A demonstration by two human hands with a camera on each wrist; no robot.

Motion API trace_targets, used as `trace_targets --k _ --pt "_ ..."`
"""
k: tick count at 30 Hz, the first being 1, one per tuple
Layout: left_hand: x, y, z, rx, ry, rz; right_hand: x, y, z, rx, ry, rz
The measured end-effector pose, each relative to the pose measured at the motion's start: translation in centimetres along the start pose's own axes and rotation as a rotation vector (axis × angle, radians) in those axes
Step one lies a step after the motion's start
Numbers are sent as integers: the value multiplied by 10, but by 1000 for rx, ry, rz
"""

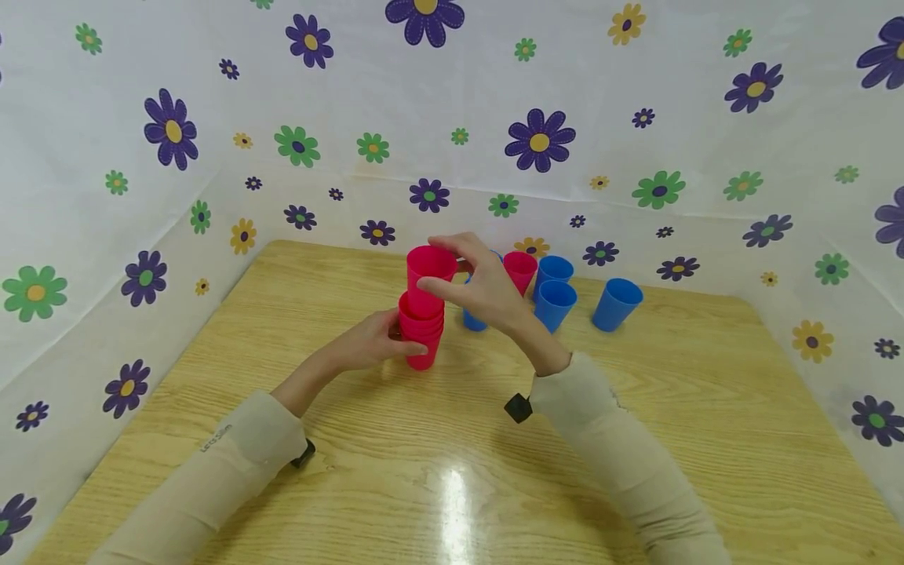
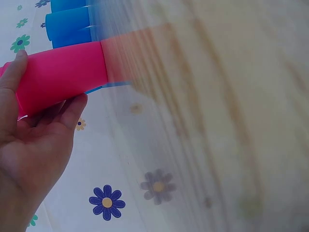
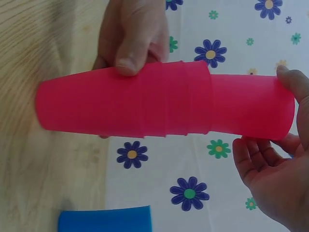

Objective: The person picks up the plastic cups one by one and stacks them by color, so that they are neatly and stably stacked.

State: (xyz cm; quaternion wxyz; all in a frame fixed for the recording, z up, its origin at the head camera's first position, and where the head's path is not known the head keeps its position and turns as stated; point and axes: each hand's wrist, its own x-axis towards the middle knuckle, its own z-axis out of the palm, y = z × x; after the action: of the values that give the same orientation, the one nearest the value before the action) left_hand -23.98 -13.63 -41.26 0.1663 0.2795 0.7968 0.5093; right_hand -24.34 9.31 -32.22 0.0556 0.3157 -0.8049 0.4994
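Note:
A stack of several nested red cups (image 1: 422, 359) stands upright on the table. My left hand (image 1: 369, 342) grips it from the left side, with the thumb across the front, as the thumb on the stack (image 3: 91, 104) also shows in the right wrist view. Above it, my right hand (image 1: 490, 289) holds another red cup (image 1: 429, 267) near its rim, between thumb and fingers. The bottom of that upper cup (image 3: 251, 106) sits inside the stack's top rim, with most of its wall standing out above.
Right of the stack are several blue cups, one partly hidden behind my right hand. A single red cup (image 1: 521, 268) stands among them, and one blue cup (image 1: 617, 304) stands apart farther right. Flower-patterned cloth (image 1: 452, 94) borders the wooden table (image 1: 395, 463) behind and at the sides.

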Motion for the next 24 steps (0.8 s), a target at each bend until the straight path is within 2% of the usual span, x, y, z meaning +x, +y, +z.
trace_targets --k 5,12,24 --pt "-1 0 0 -7 4 -2 -5 11 6 21 -45 16" --pt "0 -1 0 1 11 -6 -11 18 5 14 -59 24" --pt "2 -1 1 23 25 -37 -16 34 -27 -53 -31 121"
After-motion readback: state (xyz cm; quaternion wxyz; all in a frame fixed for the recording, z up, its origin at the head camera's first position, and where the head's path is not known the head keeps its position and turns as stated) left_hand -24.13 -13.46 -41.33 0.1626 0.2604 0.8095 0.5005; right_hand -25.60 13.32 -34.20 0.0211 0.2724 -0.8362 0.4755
